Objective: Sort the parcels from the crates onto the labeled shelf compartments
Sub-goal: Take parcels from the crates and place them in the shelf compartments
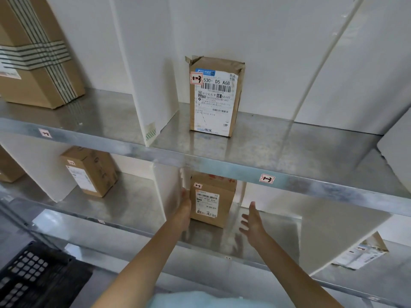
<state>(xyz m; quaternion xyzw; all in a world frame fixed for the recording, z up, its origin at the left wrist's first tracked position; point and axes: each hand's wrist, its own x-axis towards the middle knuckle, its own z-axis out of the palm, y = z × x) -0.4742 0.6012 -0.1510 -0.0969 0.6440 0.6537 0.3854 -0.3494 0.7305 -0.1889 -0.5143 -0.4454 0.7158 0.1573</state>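
Our left hand (185, 204) lies flat, fingers straight, against the 2-3 parcel (212, 203) at its 9 o'clock; our right hand (253, 221), fingers spread, hovers clear at 4 o'clock.

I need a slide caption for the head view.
Left hand touches the 2-3 parcel; right hand open beside it.

the big taped box (37, 63) at top left runs off the left and top edges. a second box (7, 167) below it is cut by the left edge, as is the black crate (29, 276) in the bottom corner. the shelf rail (222, 167) hides the top of the box (211, 203) beside my left hand (184, 210), whose fingertips blur into the white divider (169, 192). a parcel (360, 255) low right sits half behind another divider (322, 236). the tag (101, 221) on the lower rail is too small to read.
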